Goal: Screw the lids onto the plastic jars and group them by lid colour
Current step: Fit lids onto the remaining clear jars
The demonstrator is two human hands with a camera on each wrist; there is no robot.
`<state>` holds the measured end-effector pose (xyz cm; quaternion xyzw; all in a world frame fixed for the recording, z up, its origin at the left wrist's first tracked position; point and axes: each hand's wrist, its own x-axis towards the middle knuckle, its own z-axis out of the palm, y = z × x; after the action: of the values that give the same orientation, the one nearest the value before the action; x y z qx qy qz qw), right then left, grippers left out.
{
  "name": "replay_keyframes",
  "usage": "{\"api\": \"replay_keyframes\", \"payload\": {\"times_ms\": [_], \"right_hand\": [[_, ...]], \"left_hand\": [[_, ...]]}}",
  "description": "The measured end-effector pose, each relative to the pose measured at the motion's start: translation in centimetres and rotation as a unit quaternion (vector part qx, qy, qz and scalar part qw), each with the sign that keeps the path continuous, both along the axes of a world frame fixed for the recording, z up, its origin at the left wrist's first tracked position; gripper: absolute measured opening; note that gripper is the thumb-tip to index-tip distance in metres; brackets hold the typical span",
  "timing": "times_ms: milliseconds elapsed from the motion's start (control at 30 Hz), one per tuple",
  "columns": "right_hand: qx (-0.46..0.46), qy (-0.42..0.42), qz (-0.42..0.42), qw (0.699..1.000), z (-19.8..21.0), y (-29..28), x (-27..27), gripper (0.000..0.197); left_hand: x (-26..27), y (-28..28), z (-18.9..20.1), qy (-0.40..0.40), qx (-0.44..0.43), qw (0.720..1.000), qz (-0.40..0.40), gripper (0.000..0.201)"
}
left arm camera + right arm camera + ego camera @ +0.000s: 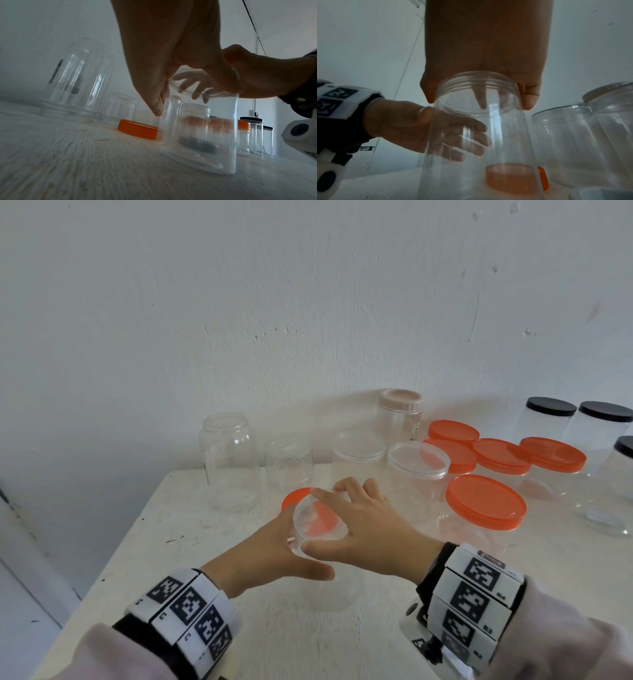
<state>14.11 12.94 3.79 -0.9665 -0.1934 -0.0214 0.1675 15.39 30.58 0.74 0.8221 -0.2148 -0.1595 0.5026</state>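
Two hands work one clear jar (322, 546) at the table's (144, 542) near edge: the left hand (263, 553) curls round its wall, the right hand (370, 529) spreads fingertips round a clear lid (318, 520), probably mid-turn. Keep the lid level and the jar steady. Every jar looks empty; an orange lid (138, 129) lies just behind.

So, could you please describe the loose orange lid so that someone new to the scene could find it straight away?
Start at the white table against the wall and find the clear jar that both hands hold near the front. The loose orange lid lies flat on the tabletop just behind that jar. Unlike the other orange lids, grouped to the right on jars, it sits on no jar.
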Motion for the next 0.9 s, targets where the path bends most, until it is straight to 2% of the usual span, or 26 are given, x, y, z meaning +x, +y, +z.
{"api": "replay_keyframes", "payload": {"times_ms": [100,200,400,567,700,767,900], "right_hand": [[0.021,0.009,-0.001,1.0,-0.1,0.0,0.0,0.08],[0.03,0.026,0.002,0.999,0.0,-0.1,0.1,0.08],[0.045,0.046,-0.012,0.998,0.2,-1.0,0.3,0.084],[0.065,0.066,-0.02,0.996,0.0,-2.5,0.2,0.085],[0.066,0.076,-0.014,0.995,-0.1,-3.2,-0.2,0.086],[0.062,0.083,-0.014,0.995,-0.1,-3.4,-0.5,0.087],[0.058,0.094,-0.018,0.994,-0.2,-3.8,-1.0,0.09]], "left_hand": [[0.2,0.1,-0.2,-0.001,0.012,1.0,0.003,0.095],[0.6,0.3,-0.1,0.005,0.031,0.999,-0.022,0.088],[3.5,1.8,0.5,0.018,0.149,0.986,-0.071,0.09],[6.6,1.9,-0.1,-0.021,0.217,0.976,0.014,0.092],[8.0,-0.4,-0.2,-0.075,0.244,0.966,0.029,0.065],[8.6,-1.6,-0.5,-0.079,0.28,0.957,0.025,0.061],[9.8,-2.9,-1.5,-0.101,0.405,0.909,0.025,0.072]]}}
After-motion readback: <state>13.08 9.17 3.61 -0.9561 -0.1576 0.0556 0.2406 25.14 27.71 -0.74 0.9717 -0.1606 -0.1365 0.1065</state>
